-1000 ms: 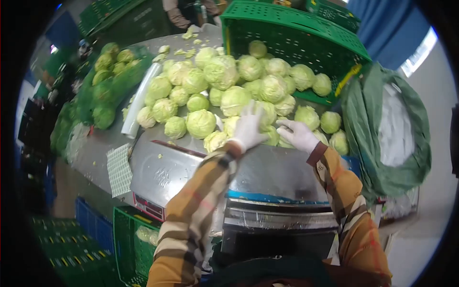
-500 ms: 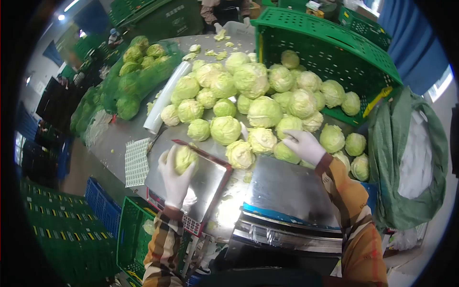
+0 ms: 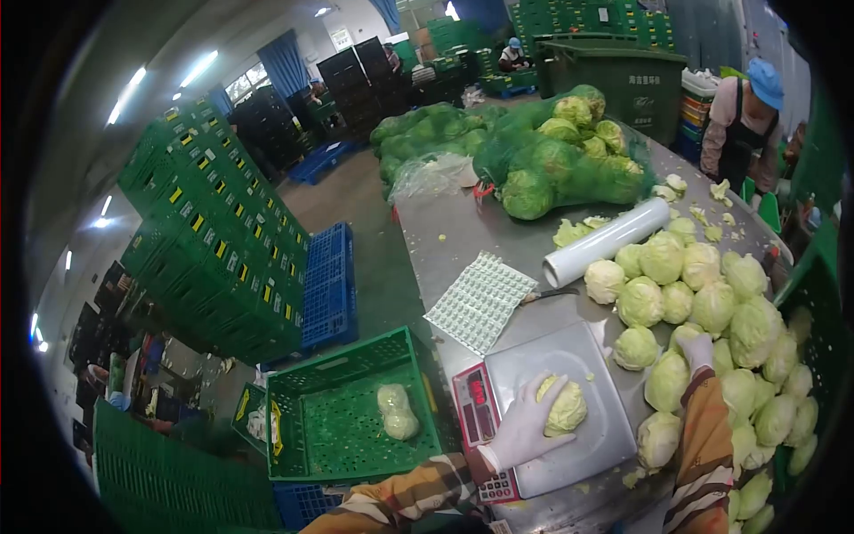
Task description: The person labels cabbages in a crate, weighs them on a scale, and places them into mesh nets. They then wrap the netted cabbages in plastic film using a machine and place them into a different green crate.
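Note:
My gloved left hand (image 3: 529, 418) curls its fingers round the side of a small pale-green cabbage (image 3: 567, 405) on the steel pan of a digital scale (image 3: 605, 445). Red digits glow on the scale's panel. To the right, my gloved right hand (image 3: 700, 352) reaches into a pile of cabbages (image 3: 712, 307), gripping a cabbage (image 3: 685, 335) there; its fingertips are partly hidden. A larger cabbage (image 3: 667, 383) lies just below that hand.
Left of the scale, a green crate (image 3: 334, 445) holds a wrapped pair of cabbages (image 3: 397, 412). A label sheet (image 3: 480, 303) and a film roll (image 3: 605, 242) lie on the table beside net bags (image 3: 534, 191). Stacked crates (image 3: 218, 240) stand left; a co-worker (image 3: 743, 125) is far right.
The view has swung left, bringing the green crate and stacks into fuller view. My left hand stays at the cabbage over the scale; my right hand stays among the piled cabbages.

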Available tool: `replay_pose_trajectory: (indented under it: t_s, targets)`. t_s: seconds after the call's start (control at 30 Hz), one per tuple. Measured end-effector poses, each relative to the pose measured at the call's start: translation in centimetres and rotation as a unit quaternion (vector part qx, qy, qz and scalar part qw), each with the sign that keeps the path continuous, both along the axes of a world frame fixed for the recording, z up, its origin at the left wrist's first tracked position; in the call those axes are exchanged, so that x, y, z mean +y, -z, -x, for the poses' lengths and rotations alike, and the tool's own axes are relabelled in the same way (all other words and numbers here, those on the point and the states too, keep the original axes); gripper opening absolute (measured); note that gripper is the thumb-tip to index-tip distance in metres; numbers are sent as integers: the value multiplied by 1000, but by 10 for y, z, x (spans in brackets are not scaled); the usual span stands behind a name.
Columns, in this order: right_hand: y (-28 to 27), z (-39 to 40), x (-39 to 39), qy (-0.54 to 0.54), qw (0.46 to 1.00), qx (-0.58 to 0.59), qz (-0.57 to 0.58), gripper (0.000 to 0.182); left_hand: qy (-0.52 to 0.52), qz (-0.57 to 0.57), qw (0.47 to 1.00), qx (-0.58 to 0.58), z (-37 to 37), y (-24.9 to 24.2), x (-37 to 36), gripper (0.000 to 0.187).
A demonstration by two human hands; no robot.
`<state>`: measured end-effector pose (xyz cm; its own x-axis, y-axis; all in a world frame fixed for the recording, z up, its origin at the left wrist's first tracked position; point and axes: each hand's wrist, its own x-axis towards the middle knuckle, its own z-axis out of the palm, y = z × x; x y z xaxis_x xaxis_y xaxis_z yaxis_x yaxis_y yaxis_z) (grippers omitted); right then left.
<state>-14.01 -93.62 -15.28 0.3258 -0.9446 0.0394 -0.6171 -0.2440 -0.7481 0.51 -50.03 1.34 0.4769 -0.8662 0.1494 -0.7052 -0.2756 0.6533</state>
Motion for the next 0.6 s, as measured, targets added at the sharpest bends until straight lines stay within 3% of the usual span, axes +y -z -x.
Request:
replay_pose_trajectory:
  t_s: [0.03, 0.13, 0.2, 0.27, 0.3, 0.37, 0.5, 0.57, 0.6]
  targets:
    - [-3, -4, 4, -14, 997, -51, -47, 64, 4, 23, 1000, 1, -5, 7, 2, 96]
    - [-28, -3, 12, -35, 989, -61, -130, 63, 18, 26, 999, -15, -7, 5, 6, 98]
    - [-48, -5, 22, 22, 995, 12, -96, 64, 27, 26, 999, 9, -10, 3, 6, 99]
    - [-41, 5, 28, -10, 999, -48, 8, 64, 23, 9, 1000, -1, -12, 8, 6, 98]
    - [-10, 6, 15, 10, 996, -66, 60, 65, 17, 38, 998, 54, -13, 5, 5, 93]
    - [-61, 8, 47, -7, 996, -78, 31, 69, 13, 33, 996, 77, -17, 17, 6, 96]
    - [-166, 3, 106, 30, 989, -76, 127, 65, 9, 77, 990, 118, -22, 23, 4, 97]
    - [-193, 9, 131, 19, 986, -147, 79, 64, -3, 108, 980, 167, -25, 28, 5, 94]
    - [-211, 15, 152, 4, 992, -123, 38, 63, -28, 125, 972, 197, -22, 17, 3, 91]
